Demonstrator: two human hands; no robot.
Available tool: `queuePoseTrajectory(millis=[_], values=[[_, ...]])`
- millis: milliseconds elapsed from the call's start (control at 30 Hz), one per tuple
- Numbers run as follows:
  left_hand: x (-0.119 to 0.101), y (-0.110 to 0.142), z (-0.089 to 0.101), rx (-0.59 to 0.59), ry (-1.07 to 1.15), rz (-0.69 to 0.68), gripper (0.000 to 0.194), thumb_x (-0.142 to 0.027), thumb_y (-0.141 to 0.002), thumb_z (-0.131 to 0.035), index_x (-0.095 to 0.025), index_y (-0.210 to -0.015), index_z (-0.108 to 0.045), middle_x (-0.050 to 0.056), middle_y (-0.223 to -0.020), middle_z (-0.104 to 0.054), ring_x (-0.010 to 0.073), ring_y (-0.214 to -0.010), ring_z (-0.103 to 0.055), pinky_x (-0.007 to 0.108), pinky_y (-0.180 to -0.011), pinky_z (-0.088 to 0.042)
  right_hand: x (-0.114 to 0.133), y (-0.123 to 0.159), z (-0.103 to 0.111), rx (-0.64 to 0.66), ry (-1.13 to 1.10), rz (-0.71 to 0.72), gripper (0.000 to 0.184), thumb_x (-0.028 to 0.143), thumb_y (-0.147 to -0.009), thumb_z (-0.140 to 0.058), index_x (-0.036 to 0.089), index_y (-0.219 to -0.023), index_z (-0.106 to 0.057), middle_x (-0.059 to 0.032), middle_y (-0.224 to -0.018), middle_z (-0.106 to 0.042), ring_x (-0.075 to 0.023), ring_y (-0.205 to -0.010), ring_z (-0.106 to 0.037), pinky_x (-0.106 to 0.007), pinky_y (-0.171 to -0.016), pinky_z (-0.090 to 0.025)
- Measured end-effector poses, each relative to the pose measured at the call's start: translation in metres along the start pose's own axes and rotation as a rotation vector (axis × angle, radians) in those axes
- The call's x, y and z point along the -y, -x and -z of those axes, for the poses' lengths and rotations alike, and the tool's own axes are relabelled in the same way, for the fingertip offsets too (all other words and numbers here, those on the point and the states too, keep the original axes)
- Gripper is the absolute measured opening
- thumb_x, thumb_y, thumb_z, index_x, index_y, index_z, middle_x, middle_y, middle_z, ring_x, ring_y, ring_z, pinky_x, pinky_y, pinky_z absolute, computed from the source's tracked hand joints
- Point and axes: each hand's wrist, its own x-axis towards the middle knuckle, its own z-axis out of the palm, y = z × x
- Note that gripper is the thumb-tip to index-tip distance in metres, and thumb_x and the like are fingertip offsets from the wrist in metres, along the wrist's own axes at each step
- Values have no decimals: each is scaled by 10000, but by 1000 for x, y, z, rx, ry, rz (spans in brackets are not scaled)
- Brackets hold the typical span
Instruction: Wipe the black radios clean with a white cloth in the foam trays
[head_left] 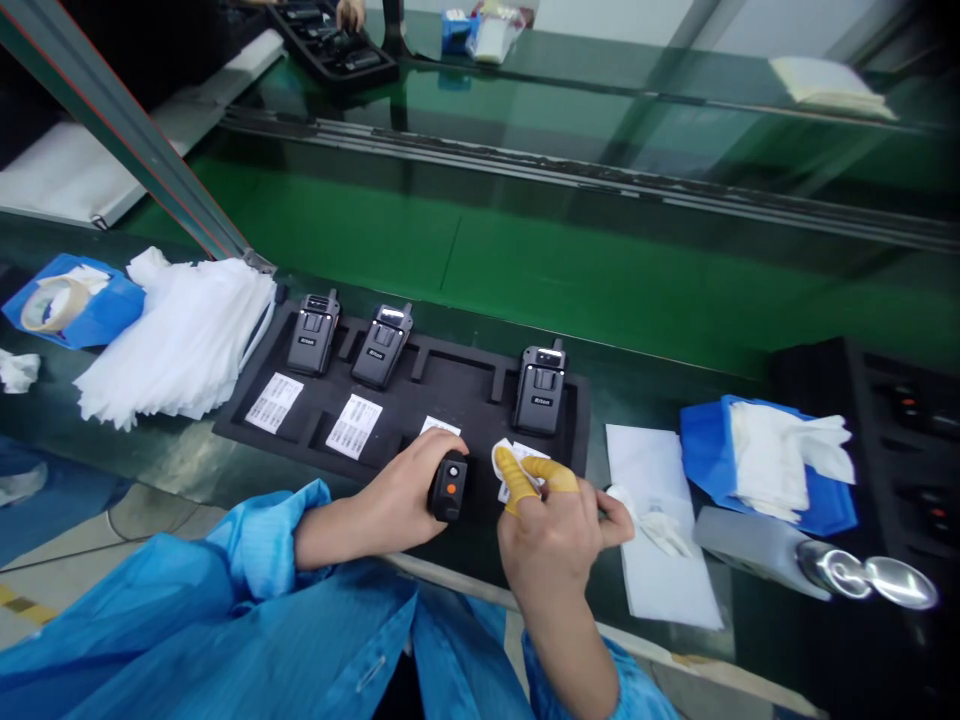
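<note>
In my left hand [397, 490] I grip a black two-way radio [448, 486], its narrow side with an orange button turned toward me. My right hand [551, 525], with yellow finger cots on two fingers, pinches a small white cloth [504, 458] just right of that radio. A bit of something green shows by its curled fingers, too little to name. Beyond my hands lies a black foam tray [461, 385]. Three more radios lie in it: one at the left [313, 335], another beside it [382, 347] and a third at the right [540, 390]. White barcode labels [354, 426] lie along its near side, partly hidden by my hands.
Left of the tray are a stack of white cloths [184, 335] and a blue box [112, 310] with a tape roll. To the right are white sheets [664, 590], a blue box of cloths [701, 450] and a bottle [757, 545]. Another person's hand [350, 15] is far off.
</note>
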Motion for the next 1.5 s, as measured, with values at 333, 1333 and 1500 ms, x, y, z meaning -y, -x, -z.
queuePoseTrajectory(millis=[333,1333,1500], values=[[0,-1,-1,6,3,-3,568,24,-558,-494,-205,-1071,-407,61,-1047,-503,211,-976,-529,359,-860,-470,11,-3,12,-22,-142,0,257,33,-723,-489,229,-825,-619,-10,-855,-594,-129,-765,-490,-379,-823,-274],[-1,0,-4,-25,-50,39,574,12,-521,-485,-221,-1040,-406,52,-1041,-515,218,-956,-531,365,-843,-469,19,16,24,4,-97,1,187,62,-661,-486,169,-515,-437,-40,-828,-573,-147,-742,-434,-403,-784,-286],[0,0,-4,-28,-36,26,585,23,-515,-486,-209,-1047,-414,56,-1045,-515,222,-974,-530,365,-855,-470,18,8,22,-36,-111,-2,169,35,-657,-488,175,-564,-477,-42,-845,-577,-147,-749,-432,-387,-776,-279]])
